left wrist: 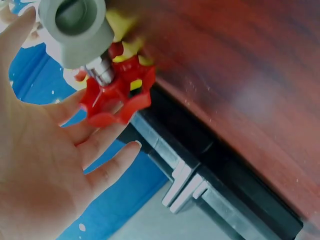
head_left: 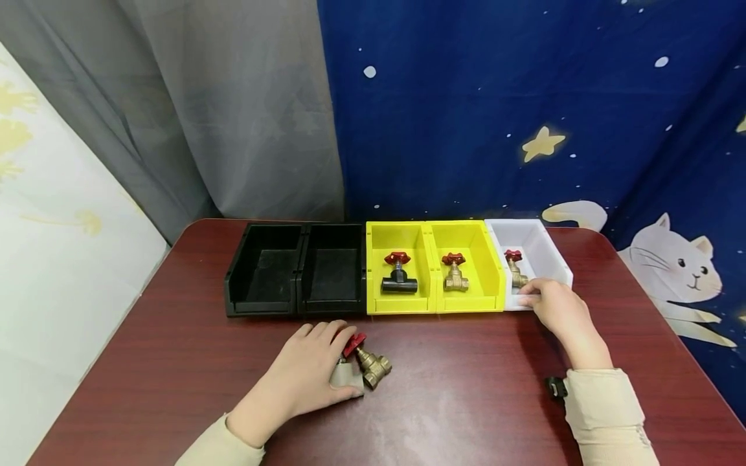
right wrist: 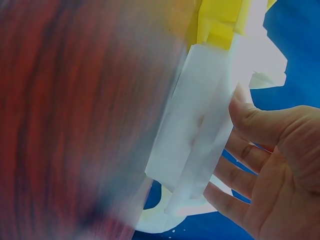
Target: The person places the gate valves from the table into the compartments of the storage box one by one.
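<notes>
The left hand (head_left: pixel 311 369) pinches the grey valve (head_left: pixel 345 380) low at the table (head_left: pixel 460 388), thumb on the near side, fingers across the far side and behind its red wheel (left wrist: pixel 116 89). Holding the body seems steadier than trusting the wheel, which could turn; a straight lift should spare the loose valve (head_left: pixel 375 367) just beside it. The right hand (head_left: pixel 562 314) reaches over the front lip of the white bin (head_left: pixel 544 255), fingers slightly parted; the inner valve (head_left: pixel 517 277) lies by the fingertips, but whether they pinch it cannot be told. Best to let go only with a valve on the bin's floor, then clear the lip.

The table is glossy, red-brown and grained. The grey valve looks like matt plastic, with a round socket; the loose valve is dull gold metal, faceted at its ends. Smooth, slope-sided yellow bins (head_left: pixel 402 305) hold a black valve (head_left: pixel 399 285) and a brass one (head_left: pixel 456 283), both with lobed red wheels. Beyond hangs a softly creased blue curtain (head_left: pixel 443 129).
</notes>
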Available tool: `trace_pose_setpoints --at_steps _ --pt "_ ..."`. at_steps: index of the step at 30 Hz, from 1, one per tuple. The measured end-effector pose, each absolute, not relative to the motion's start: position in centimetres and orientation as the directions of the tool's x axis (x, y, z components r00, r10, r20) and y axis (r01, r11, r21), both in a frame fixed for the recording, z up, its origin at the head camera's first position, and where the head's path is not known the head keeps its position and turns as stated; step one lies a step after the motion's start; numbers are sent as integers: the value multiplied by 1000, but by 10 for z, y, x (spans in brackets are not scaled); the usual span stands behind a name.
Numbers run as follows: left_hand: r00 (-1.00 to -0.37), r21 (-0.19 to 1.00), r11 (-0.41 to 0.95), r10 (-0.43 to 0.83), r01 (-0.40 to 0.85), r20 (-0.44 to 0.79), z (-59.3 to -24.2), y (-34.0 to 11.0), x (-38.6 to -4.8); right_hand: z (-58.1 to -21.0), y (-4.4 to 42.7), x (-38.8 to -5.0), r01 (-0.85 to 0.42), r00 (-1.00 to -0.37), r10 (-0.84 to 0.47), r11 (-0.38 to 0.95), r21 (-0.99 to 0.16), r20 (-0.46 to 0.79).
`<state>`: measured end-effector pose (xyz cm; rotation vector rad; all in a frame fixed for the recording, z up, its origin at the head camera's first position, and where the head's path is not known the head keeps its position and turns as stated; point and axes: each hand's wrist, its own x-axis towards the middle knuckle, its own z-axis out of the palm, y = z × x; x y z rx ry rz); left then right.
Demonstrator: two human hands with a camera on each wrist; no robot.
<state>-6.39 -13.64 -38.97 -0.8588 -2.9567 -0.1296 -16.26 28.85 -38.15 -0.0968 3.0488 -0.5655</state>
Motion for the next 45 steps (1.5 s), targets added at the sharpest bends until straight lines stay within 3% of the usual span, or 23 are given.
trace_pose_setpoints --at_steps 19,45 --pt "-842 8 842 538 539 37 -399 -135 -56 -384 284 -165 -58 -997 -71 930 -362 -24" --pt "-809 -36 823 565 567 161 -399 -136 -60 -381 286 -164 -52 -998 -63 934 -354 -19"
